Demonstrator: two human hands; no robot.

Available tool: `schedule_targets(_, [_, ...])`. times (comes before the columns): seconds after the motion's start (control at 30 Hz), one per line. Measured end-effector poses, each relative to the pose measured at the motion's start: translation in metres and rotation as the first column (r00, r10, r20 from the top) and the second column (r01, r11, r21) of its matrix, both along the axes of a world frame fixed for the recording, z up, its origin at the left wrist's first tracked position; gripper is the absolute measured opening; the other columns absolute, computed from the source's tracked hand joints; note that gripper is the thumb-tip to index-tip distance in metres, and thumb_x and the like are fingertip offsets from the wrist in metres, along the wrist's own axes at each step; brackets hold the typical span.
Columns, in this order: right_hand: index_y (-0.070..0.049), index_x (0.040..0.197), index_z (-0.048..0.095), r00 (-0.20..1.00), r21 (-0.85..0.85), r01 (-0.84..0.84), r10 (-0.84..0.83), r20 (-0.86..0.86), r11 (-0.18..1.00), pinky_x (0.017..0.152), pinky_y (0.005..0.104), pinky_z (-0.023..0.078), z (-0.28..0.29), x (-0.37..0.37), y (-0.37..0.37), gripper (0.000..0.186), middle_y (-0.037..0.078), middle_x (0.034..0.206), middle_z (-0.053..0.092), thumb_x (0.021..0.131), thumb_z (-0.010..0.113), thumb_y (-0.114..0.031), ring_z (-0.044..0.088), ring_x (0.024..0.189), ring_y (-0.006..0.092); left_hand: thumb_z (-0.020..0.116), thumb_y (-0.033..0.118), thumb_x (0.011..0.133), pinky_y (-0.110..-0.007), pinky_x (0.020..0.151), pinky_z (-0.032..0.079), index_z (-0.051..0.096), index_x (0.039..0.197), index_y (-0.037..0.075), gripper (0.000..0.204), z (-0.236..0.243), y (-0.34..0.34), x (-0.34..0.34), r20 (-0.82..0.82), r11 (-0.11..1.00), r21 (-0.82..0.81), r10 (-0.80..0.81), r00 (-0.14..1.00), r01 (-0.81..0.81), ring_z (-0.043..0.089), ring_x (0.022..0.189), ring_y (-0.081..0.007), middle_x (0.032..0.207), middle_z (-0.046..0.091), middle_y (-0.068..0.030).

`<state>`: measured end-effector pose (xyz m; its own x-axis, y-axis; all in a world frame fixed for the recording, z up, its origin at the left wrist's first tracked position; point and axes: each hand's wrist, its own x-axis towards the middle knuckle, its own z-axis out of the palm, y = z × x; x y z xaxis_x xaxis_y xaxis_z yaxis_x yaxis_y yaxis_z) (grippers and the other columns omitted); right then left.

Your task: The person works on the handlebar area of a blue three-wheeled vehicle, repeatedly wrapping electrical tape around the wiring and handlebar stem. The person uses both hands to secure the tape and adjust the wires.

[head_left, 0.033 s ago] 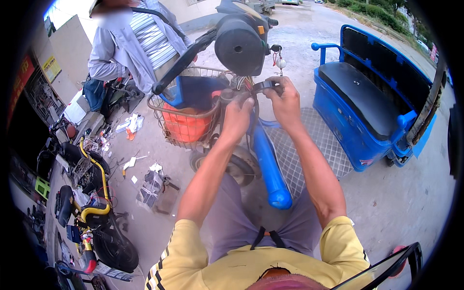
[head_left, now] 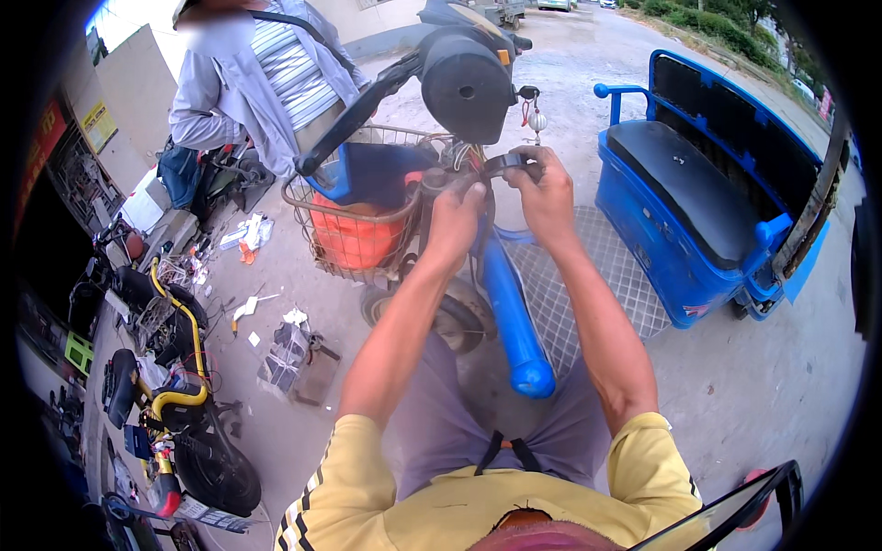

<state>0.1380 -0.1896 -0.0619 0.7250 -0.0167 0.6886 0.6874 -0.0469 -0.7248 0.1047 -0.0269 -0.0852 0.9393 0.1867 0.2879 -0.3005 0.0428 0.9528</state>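
Note:
My right hand (head_left: 548, 200) is closed round a roll of black tape (head_left: 502, 164), pinched between thumb and fingers. Close beside it, my left hand (head_left: 454, 219) is closed at a bunch of thin wires (head_left: 472, 156); its fingertips are partly hidden, but they seem to grip the wires. The wires hang below the black round handlebar housing (head_left: 467, 92) of a blue three-wheeler. Beneath both hands slopes the blue frame tube (head_left: 511, 308). A key with a ball charm (head_left: 537, 121) dangles right of the housing.
A wire basket (head_left: 296, 204) holding an orange-red bag (head_left: 360, 237) sits left of my hands. To the right is a blue seat box (head_left: 648, 220) with a black cushion. A person (head_left: 266, 83) stands at the far left. Yellow-framed bike parts (head_left: 188, 335) lie on the ground.
The handlebar housing and wires sit very slightly farther right and lower in view. Both hands keep their grip.

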Motion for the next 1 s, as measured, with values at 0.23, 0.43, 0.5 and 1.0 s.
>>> schedule_targets(0.23, [0.006, 0.123, 0.070, 0.988, 0.067, 0.015, -0.005, -0.154, 0.998, 0.081, 0.0341, 0.060, -0.013, 0.022, 0.000, 0.030, 0.015, 0.102, 0.079, 0.095, 0.069, -0.002, 0.079, 0.089, 0.0196, 0.075, 0.022, 0.105, -0.032, 0.091, 0.059, 0.073, 0.125, -0.011, 0.039, 0.014, -0.010, 0.009, 0.007, 0.972, 0.145, 0.185, 0.983, -0.185, 0.072, 0.091, -0.0162, 0.102, 0.077, -0.0098])
schedule_targets(0.43, [0.006, 0.121, 0.073, 0.973, -0.018, 0.012, -0.016, -0.231, 1.000, 0.073, 0.0335, 0.060, -0.028, 0.034, 0.017, 0.028, 0.014, 0.093, 0.079, 0.099, 0.069, -0.011, 0.078, 0.079, 0.0182, 0.074, 0.029, 0.101, -0.044, 0.074, 0.059, 0.077, 0.111, -0.008, 0.039, 0.002, -0.018, 0.019, 0.135, 0.917, 0.191, 0.330, 0.934, -0.352, 0.079, 0.076, -0.0314, 0.083, 0.079, -0.0194])
schedule_targets(0.5, [0.006, 0.118, 0.075, 0.951, -0.162, 0.003, -0.053, -0.304, 0.987, 0.069, 0.0339, 0.059, -0.029, 0.032, 0.019, 0.028, 0.013, 0.088, 0.079, 0.100, 0.070, -0.015, 0.076, 0.073, 0.0179, 0.072, 0.030, 0.101, -0.049, 0.075, 0.058, 0.077, 0.108, -0.005, 0.036, 0.000, -0.016, 0.021, 0.211, 0.859, 0.285, 0.376, 0.902, -0.425, 0.078, 0.078, -0.0382, 0.081, 0.077, -0.0224])
schedule_targets(1.0, [0.004, 0.156, 0.044, 0.975, -0.259, 0.079, -0.129, -0.183, 0.963, 0.089, 0.0365, 0.059, -0.024, 0.001, 0.017, 0.055, 0.023, 0.125, 0.076, 0.110, 0.065, -0.018, 0.074, 0.105, 0.0189, 0.068, 0.029, 0.104, -0.062, 0.068, 0.055, 0.066, 0.117, 0.000, 0.032, -0.007, -0.026, 0.025, 0.427, 0.736, 0.412, 0.365, 0.827, -0.537, 0.073, 0.074, -0.0511, 0.079, 0.074, -0.0269])
